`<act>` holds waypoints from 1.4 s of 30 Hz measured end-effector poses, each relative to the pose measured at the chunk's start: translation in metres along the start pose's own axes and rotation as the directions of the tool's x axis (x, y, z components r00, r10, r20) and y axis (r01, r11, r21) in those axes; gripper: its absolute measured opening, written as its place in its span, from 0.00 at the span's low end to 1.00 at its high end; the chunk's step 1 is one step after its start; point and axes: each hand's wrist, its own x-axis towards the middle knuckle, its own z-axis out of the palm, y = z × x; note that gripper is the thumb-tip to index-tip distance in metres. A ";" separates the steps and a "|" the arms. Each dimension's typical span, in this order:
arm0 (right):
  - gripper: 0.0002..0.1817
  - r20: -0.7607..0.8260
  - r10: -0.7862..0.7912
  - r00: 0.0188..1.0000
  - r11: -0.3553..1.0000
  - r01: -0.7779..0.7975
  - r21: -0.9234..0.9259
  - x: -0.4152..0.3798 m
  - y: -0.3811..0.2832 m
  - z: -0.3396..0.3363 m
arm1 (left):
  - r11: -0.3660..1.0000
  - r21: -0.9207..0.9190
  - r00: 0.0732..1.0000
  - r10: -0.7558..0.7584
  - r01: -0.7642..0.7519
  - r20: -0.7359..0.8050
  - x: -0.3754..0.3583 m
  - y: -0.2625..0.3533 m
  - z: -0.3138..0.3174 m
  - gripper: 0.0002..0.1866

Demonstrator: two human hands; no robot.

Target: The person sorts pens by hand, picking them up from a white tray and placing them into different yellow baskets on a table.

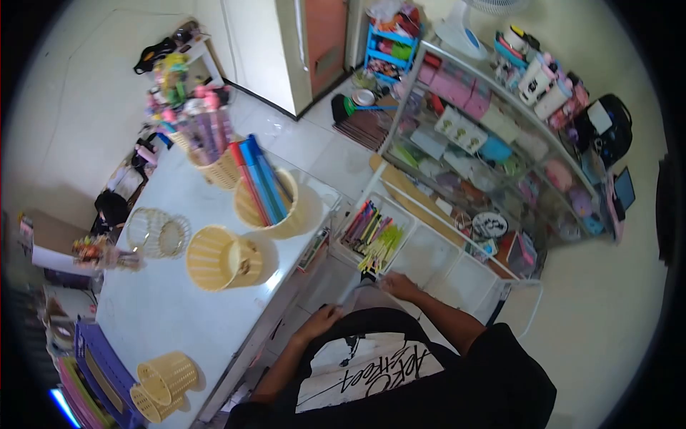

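My left hand (321,321) is low in front of my body, beside the table's edge, its fingers curled; whether it holds anything is too small to tell. My right hand (397,285) is at the near edge of a white tray (342,252) of pens and markers (374,237), its fingers bent and their tips hard to make out. On the white table (171,314) a yellow basket (275,227) holds red and blue markers (261,179). Next to it stands a yellow basket (208,259) with a smaller one inside.
A wire basket (158,233) and a basket of decorated pens (216,171) stand farther along the table. Stacked yellow baskets (170,377) are at its near end. White trays (426,256) adjoin the pen tray, before a glass cabinet (457,136).
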 end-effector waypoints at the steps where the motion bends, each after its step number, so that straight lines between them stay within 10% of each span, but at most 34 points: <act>1: 0.18 0.002 0.023 1.000 0.999 -0.023 0.022 -0.009 0.020 0.013 | 0.995 0.088 0.996 -0.055 0.048 0.071 -0.003 -0.058 0.003 0.23; 3: 0.14 0.129 0.224 0.966 0.962 -0.240 0.130 -0.017 0.053 0.031 | 0.901 0.100 0.906 -0.423 0.422 -0.015 -0.028 -0.182 0.017 0.24; 5: 0.10 0.119 0.368 0.922 0.881 -0.387 0.274 0.011 0.083 0.043 | 0.931 0.240 0.923 -0.187 0.276 -0.337 -0.066 -0.240 0.021 0.25; 7: 0.09 0.001 0.570 0.822 0.694 -0.482 0.534 0.058 0.114 0.043 | 0.760 -0.145 0.693 -0.641 0.634 -0.331 -0.088 -0.169 0.017 0.25; 11: 0.25 -0.085 0.630 0.772 0.599 -0.413 0.686 0.170 0.149 0.046 | 0.672 -0.320 0.602 -0.741 0.668 -0.298 -0.104 -0.136 0.019 0.23; 17: 0.35 -0.363 0.437 0.823 0.899 -0.394 0.189 0.274 0.124 0.021 | 0.627 -0.404 0.520 -0.778 0.666 -0.352 -0.092 -0.114 0.043 0.24; 29: 0.20 -0.492 0.507 0.708 0.861 -0.389 0.329 0.257 0.129 -0.004 | 0.797 -0.063 0.716 -0.571 0.601 -0.402 -0.021 -0.093 0.038 0.25; 32: 0.18 -0.449 0.360 0.818 0.828 -0.059 0.558 0.222 0.109 -0.003 | 0.925 0.284 0.875 -0.094 0.254 -0.476 0.045 -0.038 0.027 0.23; 35: 0.18 -0.230 0.235 0.944 0.710 -0.005 0.704 0.157 0.043 0.003 | 0.807 0.586 0.769 0.331 0.069 -0.546 0.114 0.022 0.025 0.22; 38: 0.15 -0.165 0.155 0.974 0.553 0.053 0.831 0.118 -0.013 0.008 | 0.979 0.094 0.892 -0.122 0.180 -0.435 0.144 0.017 0.035 0.18; 40: 0.11 0.160 0.139 0.977 0.505 -0.209 0.838 0.114 -0.028 -0.003 | 0.972 -0.061 0.888 -0.233 0.228 -0.396 0.145 -0.010 0.039 0.16; 42: 0.07 -0.046 0.344 0.938 0.558 -0.165 0.813 0.143 0.037 0.036 | 0.935 -0.212 0.872 -0.344 0.284 -0.349 0.133 -0.027 0.040 0.15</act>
